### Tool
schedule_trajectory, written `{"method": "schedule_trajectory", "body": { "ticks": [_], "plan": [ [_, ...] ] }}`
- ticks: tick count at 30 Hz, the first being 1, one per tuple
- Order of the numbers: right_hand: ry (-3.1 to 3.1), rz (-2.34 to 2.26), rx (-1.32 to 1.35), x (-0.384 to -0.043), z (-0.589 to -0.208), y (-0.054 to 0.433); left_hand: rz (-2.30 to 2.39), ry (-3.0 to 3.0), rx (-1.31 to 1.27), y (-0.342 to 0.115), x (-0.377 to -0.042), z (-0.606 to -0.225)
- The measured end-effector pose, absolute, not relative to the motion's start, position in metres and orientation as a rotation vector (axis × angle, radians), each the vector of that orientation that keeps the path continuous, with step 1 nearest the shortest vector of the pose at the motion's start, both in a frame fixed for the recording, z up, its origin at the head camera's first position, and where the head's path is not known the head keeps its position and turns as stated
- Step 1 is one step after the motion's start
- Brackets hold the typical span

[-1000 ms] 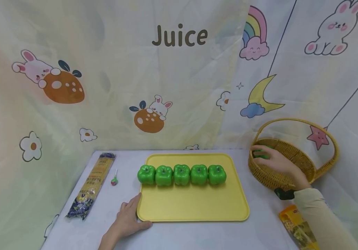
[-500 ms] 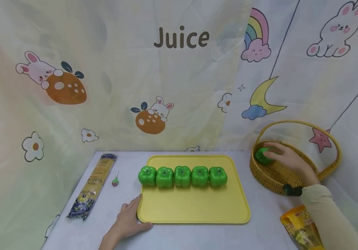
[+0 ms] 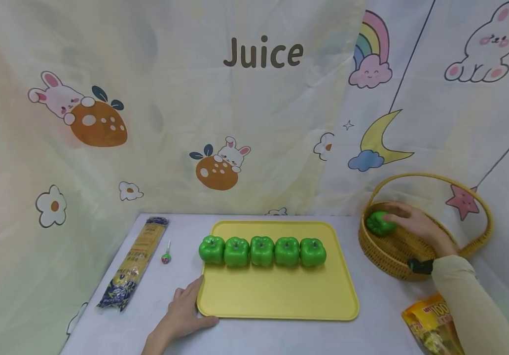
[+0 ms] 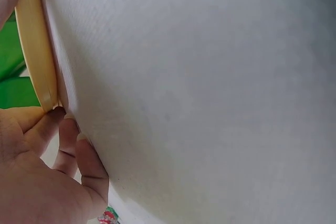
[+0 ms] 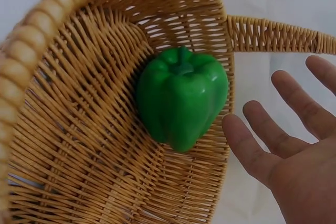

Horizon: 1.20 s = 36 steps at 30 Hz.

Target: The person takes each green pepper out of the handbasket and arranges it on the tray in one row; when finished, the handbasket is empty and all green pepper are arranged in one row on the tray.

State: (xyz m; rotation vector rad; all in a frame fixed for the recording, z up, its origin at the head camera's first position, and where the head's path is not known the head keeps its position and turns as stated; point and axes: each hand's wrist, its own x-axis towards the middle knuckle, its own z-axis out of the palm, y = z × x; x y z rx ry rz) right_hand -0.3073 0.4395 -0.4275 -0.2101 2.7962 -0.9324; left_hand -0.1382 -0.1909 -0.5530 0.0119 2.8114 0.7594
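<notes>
My left hand (image 3: pixel 185 311) grips the near-left corner of a yellow tray (image 3: pixel 276 298), with the thumb along its front edge and the fingers at its left side. In the left wrist view, curled fingers (image 4: pixel 92 169) meet the tray's rim (image 4: pixel 35 45). Several green bell peppers (image 3: pixel 262 251) stand side by side in a row across the tray. Over at the right, my right hand (image 3: pixel 414 226) hovers over a wicker basket (image 3: pixel 385 256), fingers spread and holding nothing. A single green bell pepper (image 5: pixel 182 98) lies inside the basket, apart from the fingertips.
A long noodle-like packet (image 3: pixel 134 264) and a lollipop (image 3: pixel 166 255) lie left of the tray. An orange-yellow bag (image 3: pixel 432 320) sits near the right forearm, partly covered by the sleeve. The basket's tall handle (image 3: pixel 432 176) arches above it. A printed cloth hangs behind.
My right hand has drawn back to the right from the bell pepper in the basket, which now shows more. The left hand keeps its place at the tray. The view has shifted slightly.
</notes>
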Motion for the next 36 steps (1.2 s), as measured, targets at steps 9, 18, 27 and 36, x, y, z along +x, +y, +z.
{"method": "schedule_trajectory", "body": {
  "ticks": [9,18,27,36],
  "plan": [
    [2.711,-0.986,-0.152,-0.320,-0.427,0.447,0.759,2.815,0.004,-0.191,-0.139,-0.552],
    [2.690,-1.006,-0.169,-0.330,-0.433,0.454,0.748,2.799,-0.004,-0.191,-0.139,-0.552],
    [2.692,-0.956,-0.183,-0.336,-0.437,0.454,0.756,2.792,-0.022,-0.189,-0.138,-0.550],
    [2.699,-1.003,-0.268,-0.343,-0.450,0.459,0.744,2.811,-0.021,-0.189,-0.139,-0.551]
  ]
}}
